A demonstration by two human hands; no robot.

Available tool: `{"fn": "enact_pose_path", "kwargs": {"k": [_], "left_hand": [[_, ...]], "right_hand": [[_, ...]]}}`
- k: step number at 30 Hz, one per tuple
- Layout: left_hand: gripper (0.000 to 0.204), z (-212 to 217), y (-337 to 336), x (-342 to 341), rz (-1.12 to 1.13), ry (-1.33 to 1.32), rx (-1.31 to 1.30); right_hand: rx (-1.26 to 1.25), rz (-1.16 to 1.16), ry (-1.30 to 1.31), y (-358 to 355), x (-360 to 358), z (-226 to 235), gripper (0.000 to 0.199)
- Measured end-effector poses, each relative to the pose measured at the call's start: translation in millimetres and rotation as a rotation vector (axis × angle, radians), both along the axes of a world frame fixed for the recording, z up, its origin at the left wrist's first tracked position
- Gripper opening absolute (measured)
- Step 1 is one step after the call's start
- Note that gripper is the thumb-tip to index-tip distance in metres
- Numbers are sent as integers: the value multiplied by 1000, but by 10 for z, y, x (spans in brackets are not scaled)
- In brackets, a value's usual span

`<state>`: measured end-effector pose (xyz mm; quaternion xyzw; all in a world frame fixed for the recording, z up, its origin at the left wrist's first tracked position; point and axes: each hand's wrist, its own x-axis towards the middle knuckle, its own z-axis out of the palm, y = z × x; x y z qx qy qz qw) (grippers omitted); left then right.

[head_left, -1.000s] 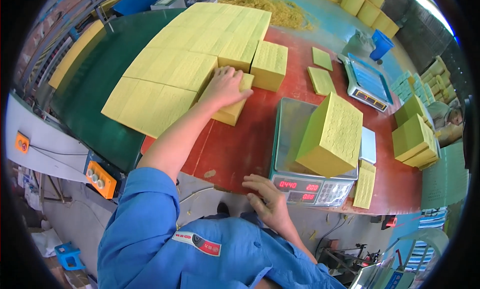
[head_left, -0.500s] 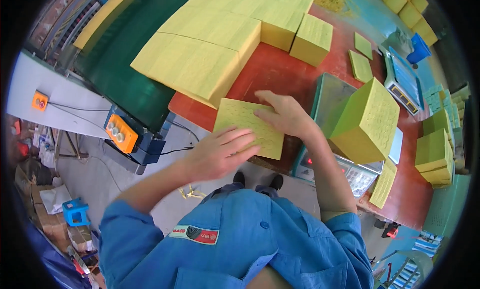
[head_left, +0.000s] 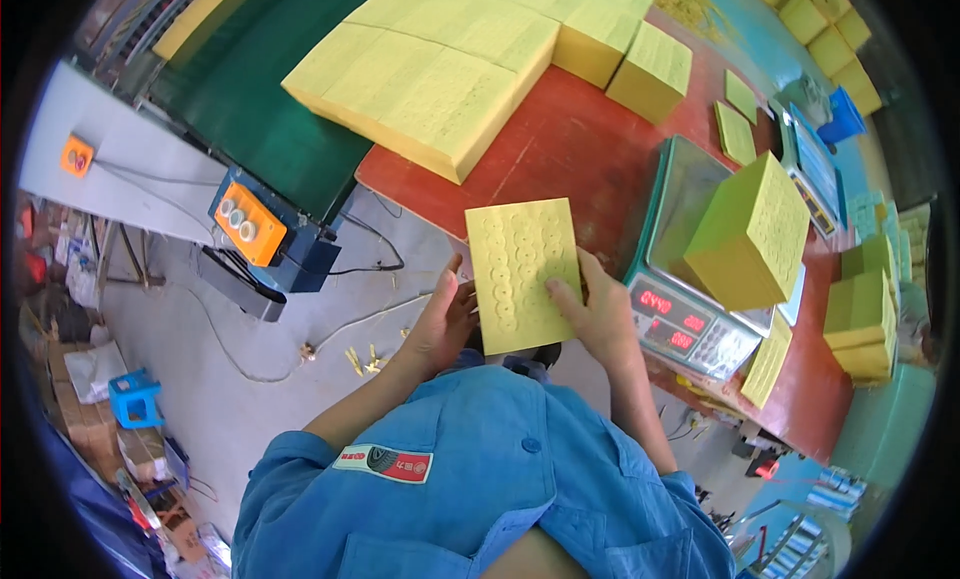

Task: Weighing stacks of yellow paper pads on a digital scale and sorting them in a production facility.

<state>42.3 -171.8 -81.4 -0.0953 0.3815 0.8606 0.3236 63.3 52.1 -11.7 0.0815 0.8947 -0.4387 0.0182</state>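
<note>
Head-worn fisheye view, looking down, close above left hand and right hand, red table beyond

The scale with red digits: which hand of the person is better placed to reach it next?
Probably the right hand: it is nearer the scale, though it holds a thin yellow block. The left hand is beyond that.

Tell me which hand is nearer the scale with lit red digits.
Right. The right hand holds the yellow embossed paper stack just left of the weighing scale; the left hand is farther off, at the stack's left edge.
</note>
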Motion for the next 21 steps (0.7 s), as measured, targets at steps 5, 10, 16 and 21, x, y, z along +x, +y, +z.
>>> {"fn": "enact_pose_path", "kwargs": {"k": [5,10,16,21], "left_hand": [[92,73,25,-16,21,220,-62],[72,100,-2,-93,-109,224,-155],[54,122,-164,-14,-109,-3,-58],[50,611,-87,16,-157,487,-279]], "right_hand": [[-14,-124,75,-178,239,-139,61],[-409,-134,191,-43,389,-397,58],[-360,-214,34,41,759,-772,45],[-772,-63,105,213,780,-211,63]]}}
